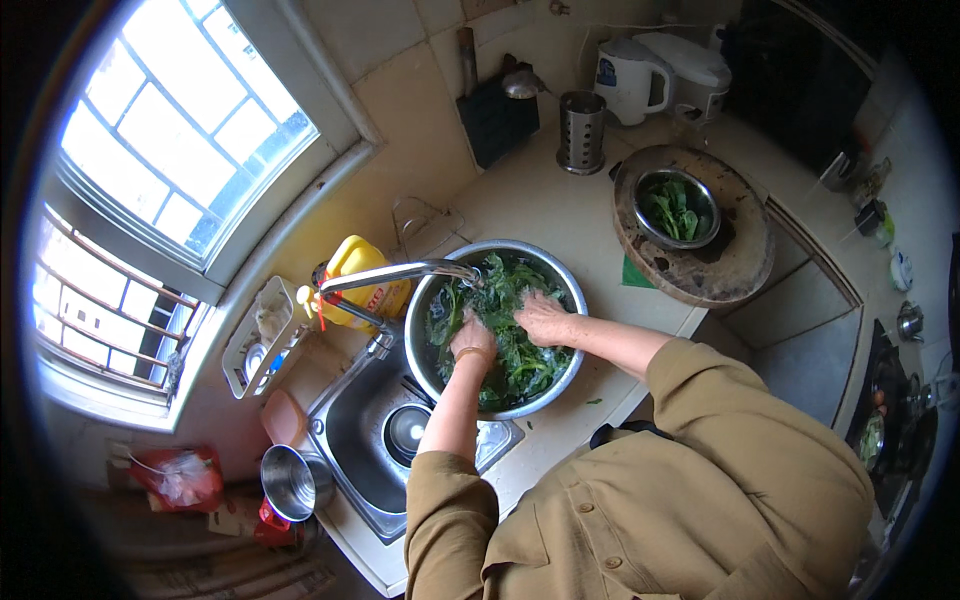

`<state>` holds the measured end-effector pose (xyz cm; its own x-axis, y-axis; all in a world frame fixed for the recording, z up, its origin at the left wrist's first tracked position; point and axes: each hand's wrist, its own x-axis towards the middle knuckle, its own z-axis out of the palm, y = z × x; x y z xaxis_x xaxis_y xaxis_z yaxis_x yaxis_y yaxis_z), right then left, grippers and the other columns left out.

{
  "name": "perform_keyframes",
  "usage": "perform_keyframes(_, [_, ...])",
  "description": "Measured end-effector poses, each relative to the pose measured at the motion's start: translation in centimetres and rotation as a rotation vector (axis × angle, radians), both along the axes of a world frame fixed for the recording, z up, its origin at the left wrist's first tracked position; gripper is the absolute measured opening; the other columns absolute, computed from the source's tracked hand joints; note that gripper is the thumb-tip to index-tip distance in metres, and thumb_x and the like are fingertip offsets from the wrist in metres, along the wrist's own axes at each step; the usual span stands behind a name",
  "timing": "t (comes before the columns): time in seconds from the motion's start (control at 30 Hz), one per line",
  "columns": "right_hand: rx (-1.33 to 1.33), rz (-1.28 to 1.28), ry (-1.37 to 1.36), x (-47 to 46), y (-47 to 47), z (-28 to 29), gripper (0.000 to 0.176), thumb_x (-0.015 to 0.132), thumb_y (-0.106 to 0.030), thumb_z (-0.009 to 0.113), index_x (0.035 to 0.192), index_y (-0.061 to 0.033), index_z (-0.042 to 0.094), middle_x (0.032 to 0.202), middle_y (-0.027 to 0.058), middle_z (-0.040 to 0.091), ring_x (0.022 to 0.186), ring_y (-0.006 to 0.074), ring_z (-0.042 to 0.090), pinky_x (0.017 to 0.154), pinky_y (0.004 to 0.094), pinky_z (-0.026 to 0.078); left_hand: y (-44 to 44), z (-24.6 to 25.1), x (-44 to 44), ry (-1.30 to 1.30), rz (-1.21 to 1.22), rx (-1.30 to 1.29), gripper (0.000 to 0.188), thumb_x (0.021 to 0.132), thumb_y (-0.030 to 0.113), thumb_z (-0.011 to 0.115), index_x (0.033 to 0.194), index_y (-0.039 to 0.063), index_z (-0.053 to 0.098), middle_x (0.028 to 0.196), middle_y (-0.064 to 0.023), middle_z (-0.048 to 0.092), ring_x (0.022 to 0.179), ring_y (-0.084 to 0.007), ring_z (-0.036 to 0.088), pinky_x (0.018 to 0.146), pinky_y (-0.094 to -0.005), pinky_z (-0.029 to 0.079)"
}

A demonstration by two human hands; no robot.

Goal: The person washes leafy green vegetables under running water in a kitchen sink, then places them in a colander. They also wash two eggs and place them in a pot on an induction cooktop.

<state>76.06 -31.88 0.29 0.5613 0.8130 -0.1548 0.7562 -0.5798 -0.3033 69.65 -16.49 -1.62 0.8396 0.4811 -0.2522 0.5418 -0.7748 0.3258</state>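
A round stainless steel basin (534, 409) holds water and many loose leafy greens (504, 375). It stands on the counter, partly over the sink's edge. My left hand (474, 339), with a bracelet at the wrist, reaches down among the leaves on the left side. Opposite it, my right hand (543, 319) presses into the greens from the right, near the basin's middle. Leaves and water hide the fingertips of both hands, so their grip is not visible. Above the basin's far left part hangs the spout of a chrome faucet (397, 274).
Left of the basin are a steel sink (352, 450) with a pot in it, a yellow jug (358, 262) and a white caddy (241, 360). A steel bowl of greens (675, 208) sits on a round wooden chopping board (739, 259). Behind stand a perforated utensil holder (583, 131) and a kettle (626, 79).
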Motion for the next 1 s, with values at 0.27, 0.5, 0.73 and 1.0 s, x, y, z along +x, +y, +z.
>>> perform_keyframes(0.27, [0.511, -0.006, 0.765, 3.7, -0.9, 7.1, 0.028, 0.072, 0.001, 0.05, 0.094, -0.0017, 0.067, 0.079, 0.0031, 0.065, 0.075, 0.0098, 0.058, 0.069, 0.0269, 0.045, 5.0, 6.0, -2.6, -0.277, -0.137, -0.522, 0.034, 0.075, 0.005, 0.064, 0.109, 0.0, 0.06, 0.097, -0.0131, 0.064, 0.085, -0.0179, 0.06, 0.074, -0.0285, 0.048])
perform_keyframes(0.5, [0.641, -0.175, 1.351, 4.1, -1.7, 10.3, 0.039, 0.071, 0.004, 0.049, 0.107, -0.0024, 0.064, 0.094, 0.006, 0.064, 0.081, 0.0108, 0.059, 0.076, 0.0257, 0.048, 6.0, 10.2, -5.8, -0.623, 0.159, -1.1, 0.041, 0.074, -0.009, 0.05, 0.114, -0.001, 0.055, 0.106, -0.0109, 0.06, 0.098, -0.0163, 0.055, 0.086, -0.0264, 0.044])
perform_keyframes(0.73, [0.452, 0.096, 0.743, 4.1, -0.9, 6.9, 0.061, 0.074, -0.019, 0.067, 0.129, -0.0045, 0.043, 0.107, 0.0131, 0.058, 0.095, 0.0209, 0.057, 0.083, 0.033, 0.047, 5.9, 6.8, -7.1, -0.555, 0.068, -0.429, 0.068, 0.063, 0.001, 0.069, 0.126, 0.009, 0.043, 0.108, -0.019, 0.055, 0.098, -0.031, 0.057, 0.085, -0.0345, 0.047])
perform_keyframes(1.0, [-0.053, 0.064, 0.119, -1.2, 1.5, 1.9, 0.087, 0.058, -0.028, 0.08, 0.134, -0.0254, 0.038, 0.142, 0.0235, 0.019, 0.129, 0.0505, 0.021, 0.097, 0.0597, 0.035, -0.7, 0.6, -5.1, -0.155, 0.044, -0.055, 0.056, 0.065, 0.004, 0.067, 0.117, 0.004, 0.047, 0.113, -0.0257, 0.044, 0.091, -0.0453, 0.058, 0.082, -0.0446, 0.05])
